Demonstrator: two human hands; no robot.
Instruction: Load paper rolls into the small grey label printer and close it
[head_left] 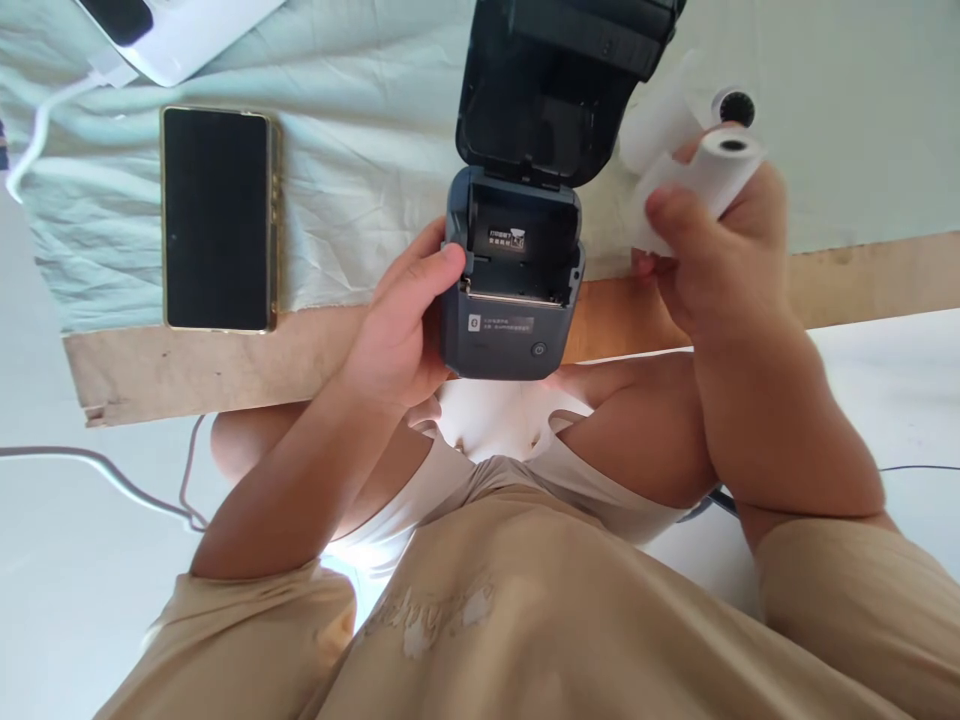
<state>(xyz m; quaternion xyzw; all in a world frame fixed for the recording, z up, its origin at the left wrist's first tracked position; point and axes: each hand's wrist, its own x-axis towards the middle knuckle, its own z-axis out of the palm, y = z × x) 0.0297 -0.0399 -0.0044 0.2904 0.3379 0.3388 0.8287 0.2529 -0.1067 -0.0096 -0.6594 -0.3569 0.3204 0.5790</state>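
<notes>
My left hand (409, 315) is closed around the left side of a dark grey portable label printer (510, 340), its thumb on the edge of the body. The printer's black lid (536, 100) is swung wide, showing a hollow bay with a small printed sticker and no roll in it. To the right, my right hand (724, 240) grips a white paper roll (705, 180) with a hollow core, thumb on its near side. Right behind it on the cloth lies another white roll (660, 125) with a dark round end (733, 106).
A dark-screened tablet (217, 220) in a gold-edged case lies on the pale green cloth (360, 140) at the left. Behind it is a white device (180, 40) with a white cable (41, 130). The table's bare wooden edge (187, 365) runs above my knees.
</notes>
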